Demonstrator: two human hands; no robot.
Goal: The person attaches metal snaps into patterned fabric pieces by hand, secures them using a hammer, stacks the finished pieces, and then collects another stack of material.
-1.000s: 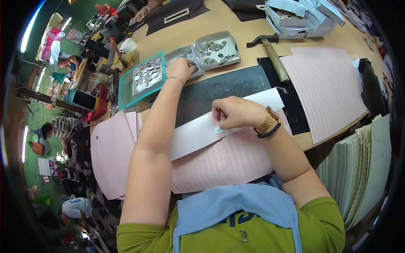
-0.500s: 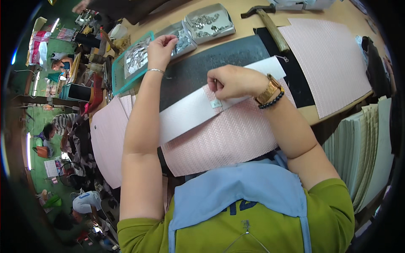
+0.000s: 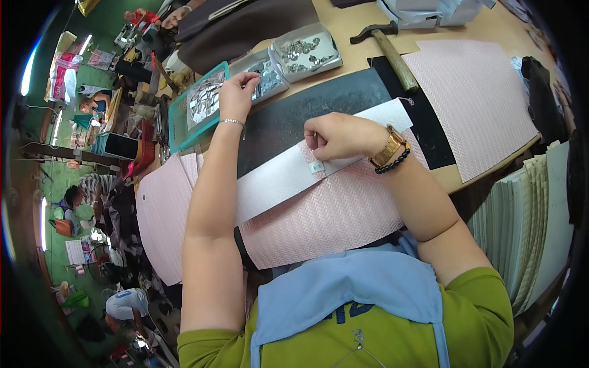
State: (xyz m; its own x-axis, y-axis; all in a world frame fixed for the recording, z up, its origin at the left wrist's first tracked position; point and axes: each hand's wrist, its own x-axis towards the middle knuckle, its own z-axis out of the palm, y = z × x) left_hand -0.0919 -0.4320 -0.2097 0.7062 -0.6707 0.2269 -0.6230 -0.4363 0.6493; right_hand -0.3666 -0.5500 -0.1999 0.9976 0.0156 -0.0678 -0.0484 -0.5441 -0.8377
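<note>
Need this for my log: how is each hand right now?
Left hand: pinched closed near a parts box; can't tell if holding anything.
Right hand: curled closed over the white strip; anything gripped is hidden.

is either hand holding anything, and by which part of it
Cannot tell: the right hand, curled over the white strip, hides any hold; nothing clear shows in the left hand.

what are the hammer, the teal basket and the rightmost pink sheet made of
Hammer: streaky brown handle, likely wood; dark, dull head, probably steel. Teal basket: probably moulded plastic, given even colour and smooth rim. Rightmost pink sheet: perhaps embossed leather or imitation, herringbone textured.
</note>
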